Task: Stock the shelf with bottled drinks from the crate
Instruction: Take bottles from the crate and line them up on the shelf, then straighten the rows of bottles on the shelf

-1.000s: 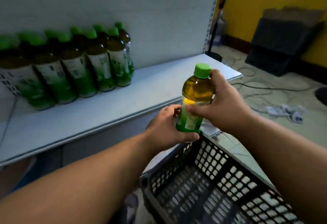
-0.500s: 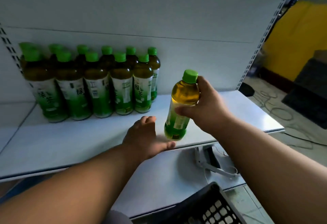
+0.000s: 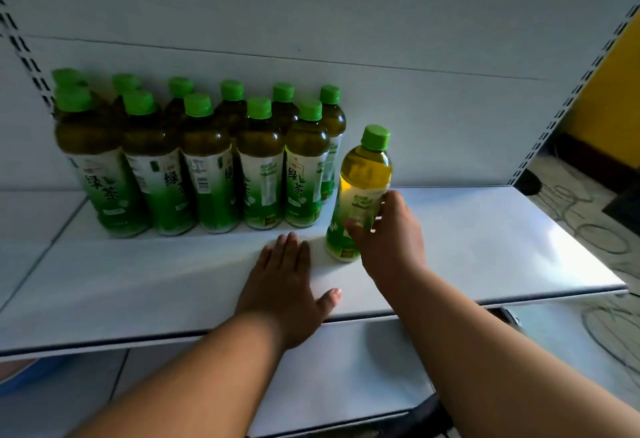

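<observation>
Shelf [image 3: 485, 250] runs across the middle of the frame and is already part stocked: approx. a dozen green-capped bottles [image 3: 207, 167] stand upright in two rows at center-left, front row labels facing out, back row mostly hidden behind it.

One more bottle [image 3: 363, 174] stands just right of the front row's right end, a bit forward of it, tilted slightly. Its base looks to be on the shelf or just about (hard to tell, the hand covers part of it). The right hand [image 3: 388, 233] has fingers curled round its lower half, i.e. gripping it, not yet let go. The left hand [image 3: 287, 285] lies flat, fingers straight, palm down on the shelf at center frame, holding nothing.

Judgement: this bottle is nearly placed; it needs straightening, maybe a nudge back into line, then release. The crate isn't clearly in view (only a dark edge at the bottom), so can't tell how many bottles remain. Plenty of bare shelf on the right side of the frame.
</observation>
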The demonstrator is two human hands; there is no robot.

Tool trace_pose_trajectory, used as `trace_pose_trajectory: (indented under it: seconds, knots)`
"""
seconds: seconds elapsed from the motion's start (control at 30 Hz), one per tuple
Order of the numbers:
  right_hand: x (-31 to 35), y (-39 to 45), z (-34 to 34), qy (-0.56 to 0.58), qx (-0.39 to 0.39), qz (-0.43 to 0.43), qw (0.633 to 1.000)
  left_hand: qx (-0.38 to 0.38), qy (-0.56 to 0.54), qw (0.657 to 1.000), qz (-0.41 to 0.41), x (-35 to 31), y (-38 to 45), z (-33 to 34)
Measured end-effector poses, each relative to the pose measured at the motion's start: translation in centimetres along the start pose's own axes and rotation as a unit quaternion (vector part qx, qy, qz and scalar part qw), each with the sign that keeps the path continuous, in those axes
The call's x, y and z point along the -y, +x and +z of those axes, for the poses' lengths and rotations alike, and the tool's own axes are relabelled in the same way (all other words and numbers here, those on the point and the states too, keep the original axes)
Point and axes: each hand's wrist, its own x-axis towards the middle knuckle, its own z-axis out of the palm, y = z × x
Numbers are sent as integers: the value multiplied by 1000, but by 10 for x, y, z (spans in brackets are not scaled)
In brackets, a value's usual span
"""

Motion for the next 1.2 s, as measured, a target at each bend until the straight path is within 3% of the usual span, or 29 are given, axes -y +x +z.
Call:
trace_pose_trajectory:
  seconds: [0.53,0.7,0.97,1.2]
  knots:
    - [19,60,20,-15,22,31,999,0,-12,1000,-5,-2,1,2]
    - [18,20,14,8,2,14,1000,4,-7,1000,-3,-2,2,2]
    - [43,-53,-17,-64,84,-63,992,-19,-85,996,6,5,-16,-13]
    - [114,-98,-14,-86,91,-78,989,-50,-77,996,12,99,-80,-60]
